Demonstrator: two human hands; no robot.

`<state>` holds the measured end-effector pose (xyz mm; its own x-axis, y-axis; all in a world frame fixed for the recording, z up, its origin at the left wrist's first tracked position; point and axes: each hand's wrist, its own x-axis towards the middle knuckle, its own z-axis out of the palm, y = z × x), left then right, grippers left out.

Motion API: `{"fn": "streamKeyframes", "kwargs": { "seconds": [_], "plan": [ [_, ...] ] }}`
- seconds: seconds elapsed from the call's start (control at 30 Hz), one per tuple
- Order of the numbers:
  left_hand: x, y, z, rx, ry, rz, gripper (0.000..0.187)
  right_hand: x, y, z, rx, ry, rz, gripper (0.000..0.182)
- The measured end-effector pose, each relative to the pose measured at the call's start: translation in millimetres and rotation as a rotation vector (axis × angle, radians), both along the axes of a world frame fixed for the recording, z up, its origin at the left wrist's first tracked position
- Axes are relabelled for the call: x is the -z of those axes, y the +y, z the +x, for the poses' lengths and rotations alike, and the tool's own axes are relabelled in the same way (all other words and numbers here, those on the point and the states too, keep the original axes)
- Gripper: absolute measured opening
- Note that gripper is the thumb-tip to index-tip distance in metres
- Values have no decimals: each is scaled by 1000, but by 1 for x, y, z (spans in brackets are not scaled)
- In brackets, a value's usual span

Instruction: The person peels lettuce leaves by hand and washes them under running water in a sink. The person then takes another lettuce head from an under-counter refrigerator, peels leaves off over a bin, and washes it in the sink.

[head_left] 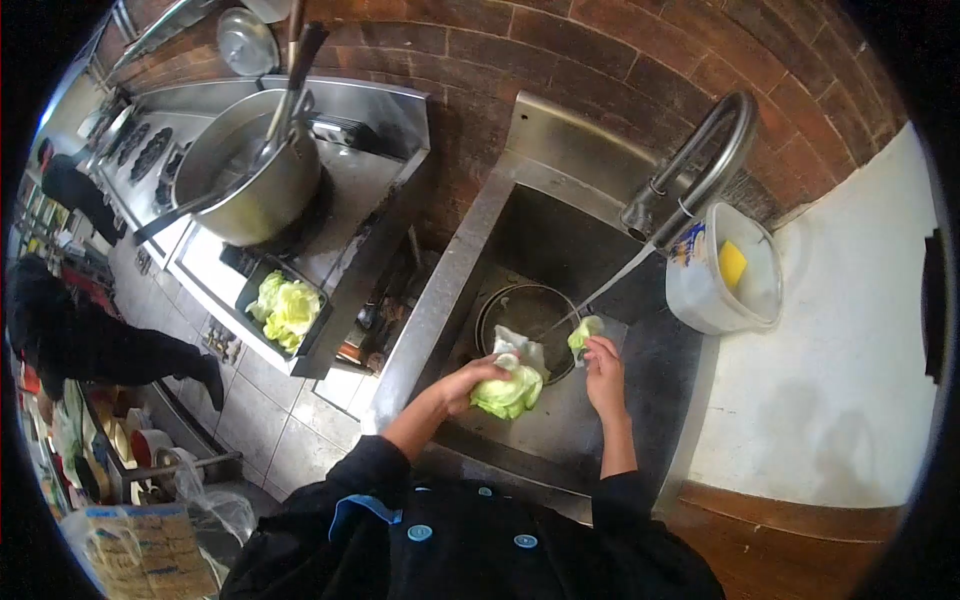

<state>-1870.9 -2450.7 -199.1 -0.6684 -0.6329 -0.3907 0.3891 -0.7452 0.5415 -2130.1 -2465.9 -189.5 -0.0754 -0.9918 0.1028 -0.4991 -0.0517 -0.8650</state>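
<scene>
Over the metal sink (590,435), my left hand (468,386) is closed around a bunch of pale green lettuce leaves (510,392). My right hand (604,372) pinches a smaller lettuce piece (586,332) to the right of it, close to the water stream. From the curved faucet (735,140) a thin stream of water (612,285) runs down at a slant. It falls toward a round metal pot (487,312) in the sink, partly hidden by the lettuce and my hands.
Left of the sink, a dark tray of lettuce leaves (286,308) sits at the stove's front edge. A large pot (250,190) with long-handled utensils stands on the stove. A white plastic tub (705,290) with a yellow sponge hangs near the faucet. People in dark clothing (90,320) stand at far left.
</scene>
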Motion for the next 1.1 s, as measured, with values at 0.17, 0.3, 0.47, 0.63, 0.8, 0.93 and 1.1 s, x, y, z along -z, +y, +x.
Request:
{"fn": "streamKeyframes", "kwargs": {
  "seconds": [0.17,0.3,0.47,0.63,0.8,0.93,1.1],
  "plan": [
    [-28,17,7,7,310,-56,79,-25,31,23,-337,-60,-20,19],
    [-32,22,15,44,358,-141,83,-16,39,37,-125,-599,427,18],
    [-36,27,23,158,346,-215,82,-4,44,56,-77,-902,593,23],
    [-31,33,39,25,108,-205,60,-15,33,44,-63,-245,116,18],
    [-11,38,40,-201,-239,-98,51,13,-19,30,-136,493,38,21],
    [-6,47,51,-170,-233,-31,57,-74,-57,131,-342,241,-89,27],
    [20,45,55,-140,-309,-109,73,-115,-88,351,-871,93,-403,18]
  ]
}}
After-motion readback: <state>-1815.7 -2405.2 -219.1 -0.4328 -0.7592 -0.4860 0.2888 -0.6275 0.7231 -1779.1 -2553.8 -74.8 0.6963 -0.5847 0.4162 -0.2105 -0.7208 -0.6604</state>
